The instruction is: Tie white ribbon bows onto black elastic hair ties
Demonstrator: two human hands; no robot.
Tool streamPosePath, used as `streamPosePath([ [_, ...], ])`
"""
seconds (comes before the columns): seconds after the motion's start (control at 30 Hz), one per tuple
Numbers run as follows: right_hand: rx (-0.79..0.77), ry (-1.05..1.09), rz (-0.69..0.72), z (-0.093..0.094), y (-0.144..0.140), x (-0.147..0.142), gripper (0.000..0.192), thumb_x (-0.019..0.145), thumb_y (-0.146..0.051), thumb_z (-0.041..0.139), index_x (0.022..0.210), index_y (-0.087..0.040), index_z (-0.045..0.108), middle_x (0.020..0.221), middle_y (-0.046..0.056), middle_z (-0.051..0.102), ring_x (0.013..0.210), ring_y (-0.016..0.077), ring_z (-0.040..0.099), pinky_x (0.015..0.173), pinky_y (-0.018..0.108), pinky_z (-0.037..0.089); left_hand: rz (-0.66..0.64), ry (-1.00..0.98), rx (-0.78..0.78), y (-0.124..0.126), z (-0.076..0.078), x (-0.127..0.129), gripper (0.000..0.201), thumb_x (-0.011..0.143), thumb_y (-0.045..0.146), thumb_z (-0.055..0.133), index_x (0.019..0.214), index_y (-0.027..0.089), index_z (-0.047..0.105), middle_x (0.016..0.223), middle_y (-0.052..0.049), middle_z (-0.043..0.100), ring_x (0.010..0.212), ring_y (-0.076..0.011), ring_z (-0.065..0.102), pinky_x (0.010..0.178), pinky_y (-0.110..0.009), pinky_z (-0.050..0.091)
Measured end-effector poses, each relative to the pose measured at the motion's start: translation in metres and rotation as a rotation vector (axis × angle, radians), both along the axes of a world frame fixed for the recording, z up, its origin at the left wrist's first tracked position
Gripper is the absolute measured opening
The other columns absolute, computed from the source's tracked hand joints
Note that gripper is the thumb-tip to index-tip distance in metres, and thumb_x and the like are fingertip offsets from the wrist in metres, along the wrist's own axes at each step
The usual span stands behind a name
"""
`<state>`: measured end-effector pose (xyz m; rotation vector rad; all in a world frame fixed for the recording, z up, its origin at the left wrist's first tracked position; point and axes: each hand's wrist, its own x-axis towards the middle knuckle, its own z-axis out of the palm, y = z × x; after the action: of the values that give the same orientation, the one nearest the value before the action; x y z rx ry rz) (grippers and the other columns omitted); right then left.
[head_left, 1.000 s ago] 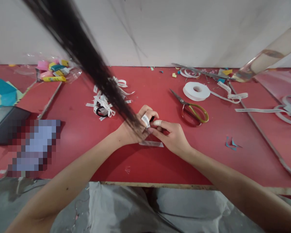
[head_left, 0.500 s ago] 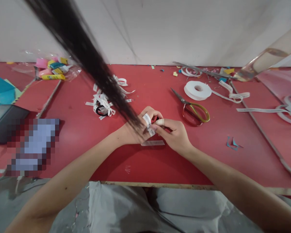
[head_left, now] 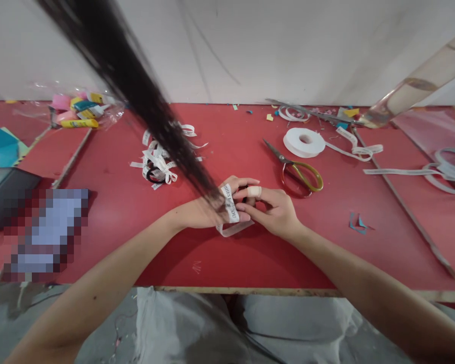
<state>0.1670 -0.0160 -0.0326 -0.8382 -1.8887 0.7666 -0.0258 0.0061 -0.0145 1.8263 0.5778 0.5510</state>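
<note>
Left hand (head_left: 207, 212): It is curling its fingers shut around a white printed ribbon (head_left: 229, 205).
Right hand (head_left: 275, 210): It is pinching the same ribbon with its fingertips, and one finger is wearing a white wrap (head_left: 254, 191).
Ribbon: It is sitting between both hands, just above the red table (head_left: 231, 263).
Nearby: Scissors (head_left: 299, 169) are lying to the right, a ribbon roll (head_left: 304, 142) is sitting behind them, and a pile of tied ribbons (head_left: 157, 164) is waiting to the left.
Hair (head_left: 136, 96): It is hanging over the left hand.
Risk: I think the hair may be getting caught in the ribbon, or the slippery ribbon may be sliding out of the pinch.
</note>
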Motion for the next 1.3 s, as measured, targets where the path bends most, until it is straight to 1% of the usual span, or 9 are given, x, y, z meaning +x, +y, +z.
streamPosePath([
  [0.17,-0.018,-0.041,0.042,0.001,0.0,0.001,0.003,0.086,-0.023,0.07,0.087,-0.02,0.071,0.056,-0.008,0.056,0.05,0.0049,0.047,0.052,0.017,0.041,-0.044,0.034,0.001,0.0,0.0,0.001,0.06,0.085,0.033,0.067,0.14,0.026,0.041,0.13,-0.01,0.047,0.119,-0.023,0.054,0.102,-0.04,0.047],
  [0.37,-0.076,-0.075,0.05,0.001,-0.001,0.0,0.004,0.086,-0.019,0.066,0.082,-0.019,0.066,0.054,-0.008,0.051,0.05,0.0047,0.043,0.052,0.017,0.039,-0.042,0.085,0.0,0.0,0.003,0.002,0.05,0.084,0.032,0.065,0.13,0.022,0.049,0.118,-0.009,0.05,0.114,-0.0228,0.055,0.1,-0.041,0.047],
  [0.57,-0.002,-0.121,0.015,-0.001,-0.002,-0.001,0.004,0.085,-0.017,0.066,0.082,-0.02,0.063,0.056,-0.009,0.051,0.051,0.0045,0.044,0.053,0.016,0.039,-0.031,0.07,0.023,-0.002,0.0,0.003,0.039,0.084,0.032,0.065,0.119,0.022,0.052,0.107,-0.007,0.055,0.107,-0.023,0.057,0.093,-0.042,0.05],
  [0.73,0.003,-0.13,-0.019,-0.001,-0.004,-0.004,0.006,0.086,-0.017,0.065,0.081,-0.02,0.062,0.055,-0.009,0.048,0.05,0.0043,0.044,0.053,0.016,0.038,-0.06,0.111,0.04,0.0,0.0,0.002,0.032,0.086,0.032,0.062,0.112,0.018,0.051,0.114,-0.01,0.053,0.11,-0.0232,0.055,0.098,-0.043,0.047],
  [0.9,-0.017,-0.161,-0.077,-0.004,-0.008,-0.006,0.007,0.085,-0.017,0.062,0.079,-0.02,0.059,0.056,-0.009,0.047,0.051,0.0046,0.043,0.054,0.017,0.038,-0.075,0.143,0.183,0.001,0.002,0.002,0.028,0.088,0.028,0.056,0.114,0.019,0.051,0.12,-0.011,0.052,0.115,-0.0222,0.054,0.103,-0.041,0.044],
  [1.0,-0.011,-0.163,-0.136,-0.006,-0.011,-0.009,0.006,0.084,-0.018,0.061,0.079,-0.02,0.059,0.055,-0.009,0.048,0.049,0.0051,0.043,0.052,0.018,0.038,-0.047,0.171,0.216,0.0,0.001,0.001,0.036,0.087,0.022,0.053,0.123,0.02,0.049,0.12,-0.011,0.051,0.112,-0.0211,0.056,0.1,-0.039,0.046],
  [1.1,-0.011,-0.135,-0.187,-0.008,-0.013,-0.01,0.003,0.083,-0.018,0.061,0.083,-0.021,0.061,0.058,-0.008,0.05,0.051,0.0055,0.045,0.053,0.018,0.039,-0.04,0.153,0.215,0.0,-0.004,0.0,0.047,0.087,0.02,0.052,0.134,0.02,0.043,0.122,-0.012,0.05,0.116,-0.0219,0.055,0.102,-0.04,0.046],
  [1.23,-0.067,-0.117,-0.131,-0.008,-0.012,-0.01,0.003,0.086,-0.019,0.061,0.086,-0.021,0.06,0.06,-0.008,0.051,0.053,0.0059,0.048,0.056,0.019,0.042,-0.046,0.1,0.182,0.002,-0.009,0.0,0.056,0.087,0.023,0.057,0.14,0.021,0.038,0.125,-0.012,0.051,0.12,-0.0244,0.053,0.105,-0.044,0.044],
  [1.3,-0.121,-0.058,-0.128,-0.007,-0.011,-0.01,0.002,0.09,-0.022,0.059,0.092,-0.022,0.059,0.064,-0.007,0.054,0.055,0.0068,0.052,0.057,0.019,0.045,0.024,0.04,0.15,0.002,-0.009,0.002,0.058,0.086,0.025,0.058,0.14,0.02,0.038,0.126,-0.013,0.05,0.119,-0.0248,0.053,0.105,-0.044,0.043],
])
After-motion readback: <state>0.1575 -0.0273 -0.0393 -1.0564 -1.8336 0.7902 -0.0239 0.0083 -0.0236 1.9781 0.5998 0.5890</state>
